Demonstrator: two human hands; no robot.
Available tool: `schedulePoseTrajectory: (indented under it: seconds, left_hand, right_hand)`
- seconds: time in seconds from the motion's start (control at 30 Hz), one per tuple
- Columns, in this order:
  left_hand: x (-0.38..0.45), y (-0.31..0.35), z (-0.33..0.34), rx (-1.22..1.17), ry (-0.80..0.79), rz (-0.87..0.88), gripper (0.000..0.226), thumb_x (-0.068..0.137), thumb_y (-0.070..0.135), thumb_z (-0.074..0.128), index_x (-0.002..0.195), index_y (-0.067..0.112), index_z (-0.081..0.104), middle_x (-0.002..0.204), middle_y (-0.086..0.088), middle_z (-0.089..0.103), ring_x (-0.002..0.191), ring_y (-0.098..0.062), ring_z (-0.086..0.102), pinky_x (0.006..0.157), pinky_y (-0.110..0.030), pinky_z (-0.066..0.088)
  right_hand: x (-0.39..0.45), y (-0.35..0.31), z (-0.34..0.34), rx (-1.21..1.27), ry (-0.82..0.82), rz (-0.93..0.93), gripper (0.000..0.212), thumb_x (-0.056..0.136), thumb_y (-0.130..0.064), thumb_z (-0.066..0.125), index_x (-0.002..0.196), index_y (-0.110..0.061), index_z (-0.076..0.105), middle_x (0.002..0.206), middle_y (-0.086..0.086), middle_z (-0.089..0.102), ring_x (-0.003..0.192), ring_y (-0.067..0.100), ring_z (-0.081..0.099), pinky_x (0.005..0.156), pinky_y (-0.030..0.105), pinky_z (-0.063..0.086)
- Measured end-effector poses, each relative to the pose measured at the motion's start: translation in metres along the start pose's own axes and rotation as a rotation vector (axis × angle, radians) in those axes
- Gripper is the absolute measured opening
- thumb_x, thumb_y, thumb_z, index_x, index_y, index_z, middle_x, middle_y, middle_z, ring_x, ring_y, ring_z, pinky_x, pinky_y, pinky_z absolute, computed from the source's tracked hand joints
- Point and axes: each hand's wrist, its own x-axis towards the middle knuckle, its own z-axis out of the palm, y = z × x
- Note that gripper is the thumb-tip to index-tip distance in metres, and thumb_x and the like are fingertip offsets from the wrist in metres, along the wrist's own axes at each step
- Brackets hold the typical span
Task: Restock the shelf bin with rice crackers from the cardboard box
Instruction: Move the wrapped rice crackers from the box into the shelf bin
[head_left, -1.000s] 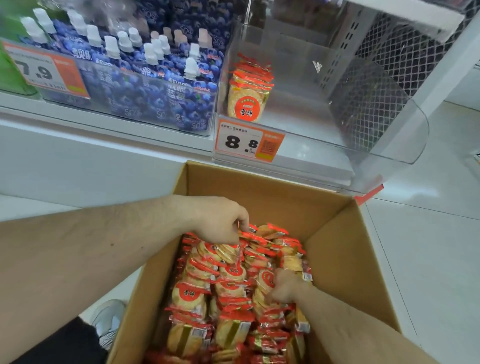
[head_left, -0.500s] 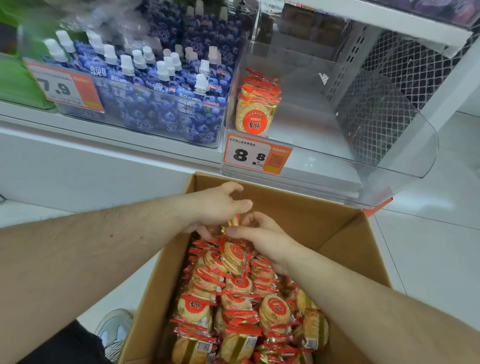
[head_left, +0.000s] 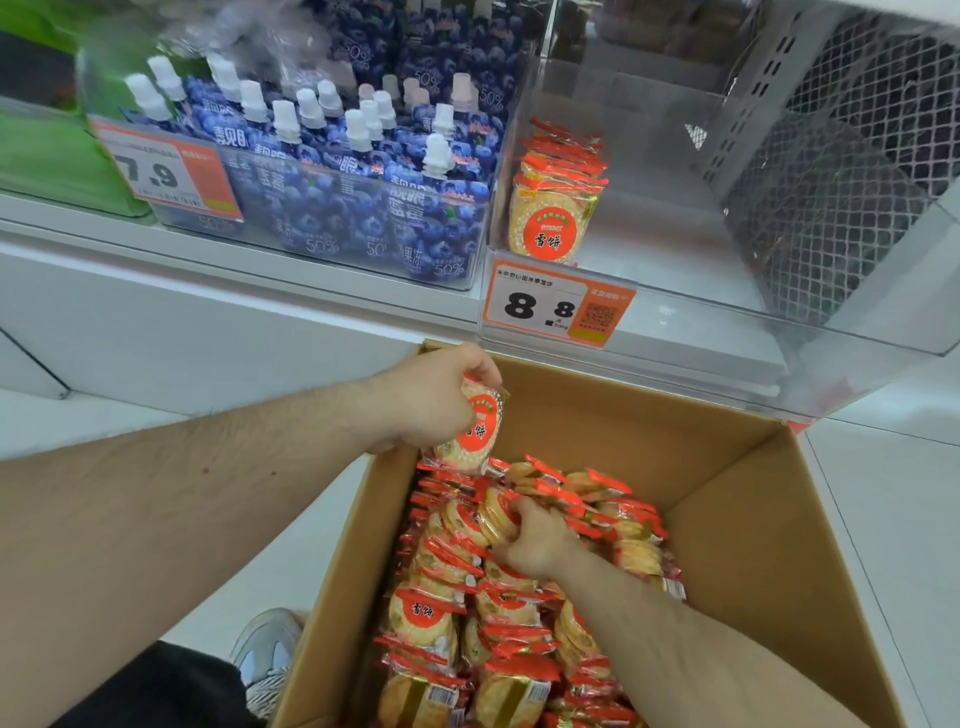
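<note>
At frame centre my left hand (head_left: 431, 405) pinches one rice cracker packet (head_left: 470, 428), lifted towards the shelf bin (head_left: 779, 332) above. Lower down, my right hand (head_left: 535, 540) curls round more packets in the cardboard box (head_left: 753, 519), readying another load.

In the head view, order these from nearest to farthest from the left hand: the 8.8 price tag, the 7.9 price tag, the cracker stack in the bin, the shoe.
From the left hand:
1. 8.8 price tag, just above and right on the bin front.
2. Cracker stack, higher up inside the bin's left end.
3. Shoe and 7.9 price tag: too close to call; shoe below left on the floor, tag up left on the shelf.
</note>
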Motion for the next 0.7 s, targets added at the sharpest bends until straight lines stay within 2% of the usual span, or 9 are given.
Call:
schedulePoseTrajectory:
  seconds: [0.07, 0.13, 0.23, 0.3, 0.43, 0.57, 0.63, 0.7]
  left_hand:
    - [-0.001, -0.001, -0.001, -0.011, -0.028, 0.01, 0.048, 0.084, -0.006, 0.056, 0.104, 0.037, 0.058, 0.104, 0.005, 0.058, 0.096, -0.036, 0.067, 0.063, -0.039, 0.053]
    - [-0.003, -0.001, -0.002, -0.009, -0.067, 0.024, 0.055, 0.08, -0.01, 0.057, 0.105, 0.039, 0.057, 0.107, 0.009, 0.057, 0.095, -0.026, 0.066, 0.072, -0.043, 0.058]
    - [-0.005, 0.0, -0.003, -0.001, -0.096, 0.038, 0.062, 0.075, -0.012, 0.059, 0.103, 0.043, 0.055, 0.112, 0.005, 0.059, 0.097, -0.016, 0.063, 0.071, -0.035, 0.061]
    - [-0.007, 0.001, -0.003, -0.01, -0.089, 0.041, 0.063, 0.076, -0.012, 0.06, 0.1, 0.046, 0.055, 0.113, 0.004, 0.059, 0.097, -0.016, 0.063, 0.071, -0.036, 0.062]
    - [-0.008, 0.003, -0.001, -0.097, -0.08, 0.036, 0.061, 0.076, -0.013, 0.062, 0.105, 0.041, 0.057, 0.113, 0.0, 0.06, 0.096, -0.019, 0.065, 0.07, -0.038, 0.061]
    - [-0.012, 0.008, 0.003, -0.259, -0.07, 0.043, 0.062, 0.071, -0.012, 0.067, 0.095, 0.045, 0.06, 0.11, -0.009, 0.065, 0.097, -0.032, 0.068, 0.08, -0.054, 0.056]
    - [-0.014, 0.014, 0.006, -0.339, -0.067, 0.077, 0.063, 0.071, -0.013, 0.067, 0.099, 0.042, 0.061, 0.107, -0.01, 0.066, 0.096, -0.032, 0.068, 0.079, -0.053, 0.057]
    - [-0.02, 0.025, 0.012, -0.458, -0.106, 0.115, 0.064, 0.072, -0.017, 0.067, 0.111, 0.033, 0.06, 0.106, -0.012, 0.067, 0.092, -0.028, 0.069, 0.071, -0.043, 0.059]
  right_hand:
    - [-0.007, 0.004, 0.011, -0.025, 0.041, -0.01, 0.062, 0.078, -0.037, 0.07, 0.128, -0.017, 0.039, 0.114, 0.005, 0.062, 0.108, 0.026, 0.06, 0.083, 0.033, 0.05]
    - [-0.018, 0.008, 0.014, -0.09, 0.115, -0.029, 0.046, 0.081, -0.033, 0.068, 0.117, -0.018, 0.044, 0.108, 0.003, 0.062, 0.102, 0.025, 0.062, 0.078, 0.032, 0.05]
    - [-0.034, 0.012, 0.006, -0.141, 0.16, -0.068, 0.016, 0.079, -0.026, 0.061, 0.086, -0.023, 0.047, 0.088, -0.004, 0.06, 0.085, 0.021, 0.061, 0.071, 0.032, 0.053]
    - [-0.049, 0.009, -0.009, -0.108, 0.22, -0.072, 0.014, 0.076, -0.028, 0.058, 0.072, -0.025, 0.045, 0.074, -0.007, 0.056, 0.073, 0.017, 0.058, 0.057, 0.027, 0.047]
    - [-0.093, -0.001, -0.055, 0.024, 0.504, -0.152, 0.014, 0.074, -0.036, 0.06, 0.078, -0.023, 0.057, 0.065, -0.008, 0.06, 0.063, 0.014, 0.057, 0.053, 0.029, 0.045]
    - [-0.144, -0.007, -0.102, 0.104, 0.835, -0.306, 0.009, 0.073, -0.034, 0.067, 0.076, -0.027, 0.062, 0.07, -0.011, 0.059, 0.068, 0.009, 0.055, 0.059, 0.027, 0.045]
    - [-0.163, -0.011, -0.117, 0.113, 0.975, -0.377, 0.012, 0.074, -0.031, 0.07, 0.085, -0.032, 0.066, 0.075, -0.017, 0.057, 0.072, 0.004, 0.055, 0.059, 0.02, 0.045]
    - [-0.175, -0.018, -0.123, 0.088, 1.084, -0.452, 0.019, 0.073, -0.031, 0.069, 0.092, -0.03, 0.069, 0.078, -0.019, 0.056, 0.073, 0.002, 0.054, 0.06, 0.018, 0.047]
